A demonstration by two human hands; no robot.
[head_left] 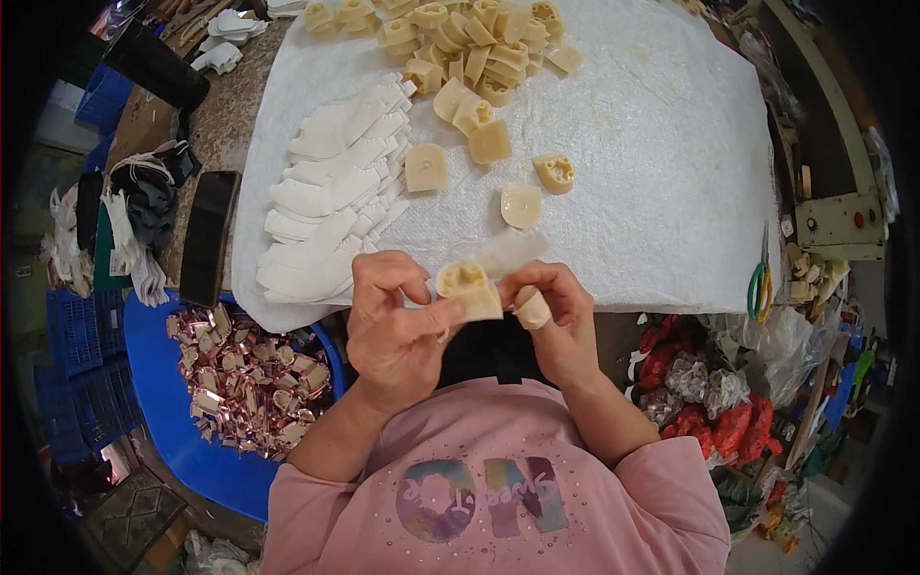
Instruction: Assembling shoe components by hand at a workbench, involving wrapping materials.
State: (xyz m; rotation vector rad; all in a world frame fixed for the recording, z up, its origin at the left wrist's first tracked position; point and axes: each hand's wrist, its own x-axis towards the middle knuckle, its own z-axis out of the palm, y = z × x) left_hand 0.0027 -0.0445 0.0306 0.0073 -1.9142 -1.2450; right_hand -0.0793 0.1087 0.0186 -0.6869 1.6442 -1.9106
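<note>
My left hand [395,326] is closed on a cream moulded shoe heel [471,291], its hollow side partly showing. Close to the heel's right edge is my right hand [558,321], its fingers curled in; what they pinch, if anything, is hidden. A pale cover wraps the tip of the right thumb. Behind the heel, a translucent white strip [513,251] reaches up and right; where it ends near the heel is hidden. Several loose heels lie just beyond my hands, including one flat side up [520,206] and one with its hollow showing [555,173].
White strips [335,192] overlap in rows at left on the white sheet [661,192]. A heap of heels [479,43] sits at the back. A phone [209,238] lies left, above a blue basin [158,383] of pinkish shiny pieces. Scissors [760,286] stand at the right edge.
</note>
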